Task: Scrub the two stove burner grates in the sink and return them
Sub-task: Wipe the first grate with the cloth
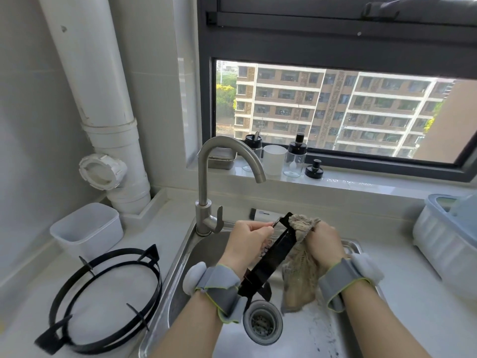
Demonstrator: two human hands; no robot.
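Observation:
Over the steel sink [180, 267] I hold one black burner grate [273, 257] edge-on, tilted from near the drain up toward the tap. My left hand [245, 244] grips its upper part. My right hand [324, 242] grips a beige, wet cloth [300, 270] and presses it against the grate's top end; the cloth hangs down into the basin. The second black grate [103, 298], a ring with several prongs, lies flat on the white counter left of the sink.
A curved steel tap [206, 177] stands behind the sink, with no water running. A drain strainer [262, 322] sits below the grate. A white tub [87, 229] stands at the left, a dish rack [446, 244] at the right, jars on the windowsill [361, 180].

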